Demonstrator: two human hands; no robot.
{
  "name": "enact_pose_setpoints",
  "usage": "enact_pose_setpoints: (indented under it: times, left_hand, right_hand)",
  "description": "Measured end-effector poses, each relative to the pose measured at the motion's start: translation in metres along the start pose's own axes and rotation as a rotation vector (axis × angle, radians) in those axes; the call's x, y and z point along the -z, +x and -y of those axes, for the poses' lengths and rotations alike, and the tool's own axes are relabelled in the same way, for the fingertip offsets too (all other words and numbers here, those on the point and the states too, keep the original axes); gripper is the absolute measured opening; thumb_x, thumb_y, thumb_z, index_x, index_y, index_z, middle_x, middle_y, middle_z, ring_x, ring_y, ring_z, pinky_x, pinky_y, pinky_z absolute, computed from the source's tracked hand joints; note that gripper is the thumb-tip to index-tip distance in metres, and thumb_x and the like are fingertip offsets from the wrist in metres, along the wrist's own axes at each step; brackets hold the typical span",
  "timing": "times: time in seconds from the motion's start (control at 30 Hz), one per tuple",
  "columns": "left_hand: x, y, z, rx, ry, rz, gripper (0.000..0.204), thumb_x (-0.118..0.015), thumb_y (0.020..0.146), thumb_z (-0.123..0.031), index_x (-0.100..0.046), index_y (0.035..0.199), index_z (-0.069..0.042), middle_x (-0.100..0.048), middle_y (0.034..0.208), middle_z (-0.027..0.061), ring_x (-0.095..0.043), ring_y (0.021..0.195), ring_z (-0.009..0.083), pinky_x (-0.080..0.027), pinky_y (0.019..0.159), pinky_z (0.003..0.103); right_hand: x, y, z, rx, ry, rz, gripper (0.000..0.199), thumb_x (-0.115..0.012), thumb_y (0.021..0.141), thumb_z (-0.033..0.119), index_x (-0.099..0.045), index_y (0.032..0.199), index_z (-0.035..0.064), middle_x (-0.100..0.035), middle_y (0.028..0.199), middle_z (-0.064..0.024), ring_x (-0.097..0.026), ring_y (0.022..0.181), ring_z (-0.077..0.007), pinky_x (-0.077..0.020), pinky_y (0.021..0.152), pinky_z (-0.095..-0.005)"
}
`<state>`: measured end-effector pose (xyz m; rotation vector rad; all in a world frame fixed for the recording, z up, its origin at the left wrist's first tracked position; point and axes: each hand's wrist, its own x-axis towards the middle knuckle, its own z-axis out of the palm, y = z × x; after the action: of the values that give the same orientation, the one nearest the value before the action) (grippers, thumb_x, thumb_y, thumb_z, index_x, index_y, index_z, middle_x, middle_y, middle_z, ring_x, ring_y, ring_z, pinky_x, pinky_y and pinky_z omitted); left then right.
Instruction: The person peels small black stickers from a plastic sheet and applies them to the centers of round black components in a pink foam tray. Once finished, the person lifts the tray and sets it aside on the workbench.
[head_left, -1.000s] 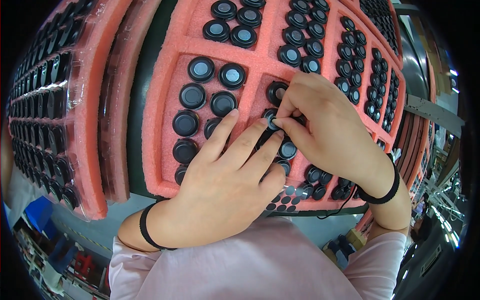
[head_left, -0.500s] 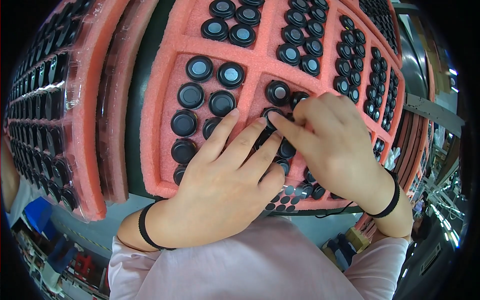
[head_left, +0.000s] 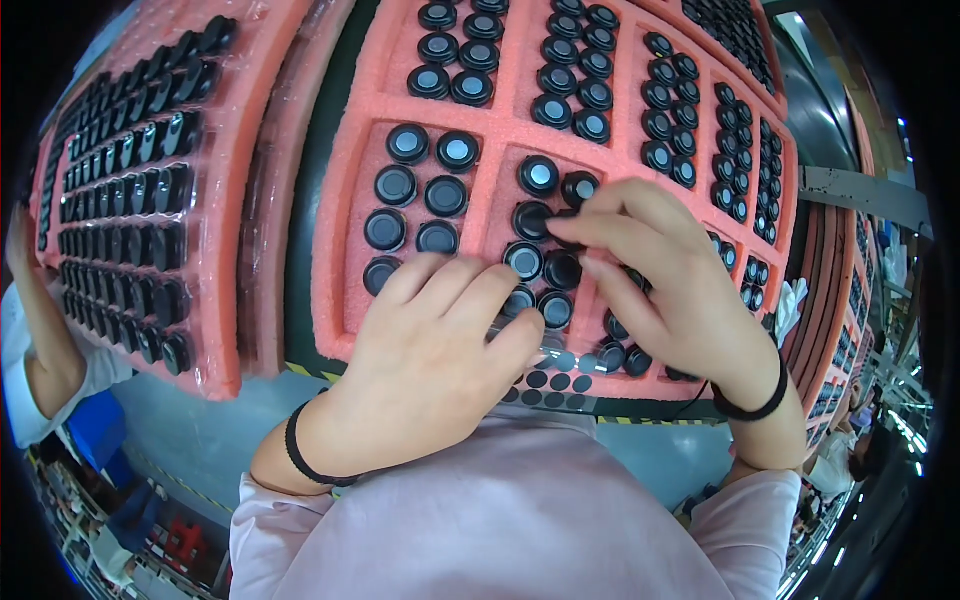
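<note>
Round black parts with disc-shaped tops stand in the compartments of a pink foam tray (head_left: 330,250). Some tops carry a grey disc, such as the one on a part (head_left: 538,174) in the middle compartment; others look plain black. My left hand (head_left: 415,350) lies over the tray's near edge, fingers curled, its thumb on a clear sheet of dark round stickers (head_left: 552,383). My right hand (head_left: 670,280) reaches in from the right, its bent fingertips at a black part (head_left: 567,230) beside a plain-topped one (head_left: 531,221). Anything small between those fingertips is hidden.
At the left stands another pink tray (head_left: 225,340) of black parts under clear plastic. Another person's arm (head_left: 45,340) is beyond it. A metal bar (head_left: 865,192) and stacked trays (head_left: 825,285) are at the right.
My view has shifted over the tray. My left hand has drawn back toward the near edge, its fingers curling. My right fingertips have come off one part and now touch its neighbour.
</note>
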<state>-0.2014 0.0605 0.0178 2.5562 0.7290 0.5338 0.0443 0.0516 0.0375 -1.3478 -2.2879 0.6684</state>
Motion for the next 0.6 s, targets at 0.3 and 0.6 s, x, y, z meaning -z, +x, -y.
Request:
enact_pose_setpoints:
  times: [0.3,0.6]
  left_hand:
    - [0.024,0.006,-0.033,0.085,-0.03,0.119,0.037,-0.081,0.078,-0.02,-0.07,0.111,-0.007,-0.068,0.107,0.008,-0.066,0.099,0.0284,-0.051,0.087,0.041]
    - [0.003,0.004,-0.037,0.27,-0.739,-0.085,0.045,-0.09,0.076,-0.016,-0.069,0.113,0.001,-0.072,0.107,0.012,-0.069,0.095,0.0237,-0.053,0.084,0.035]
  right_hand:
    - [0.006,-0.068,0.057,-0.227,0.297,0.05,0.045,-0.084,0.081,0.012,-0.069,0.122,0.0003,-0.069,0.114,-0.0147,-0.066,0.102,-0.0306,-0.0521,0.087,-0.0399]
    - [0.007,-0.117,0.047,-0.357,0.44,-0.184,0.049,-0.086,0.079,0.012,-0.068,0.122,-0.0014,-0.071,0.11,-0.0151,-0.067,0.099,-0.0302,-0.0517,0.088,-0.0408]
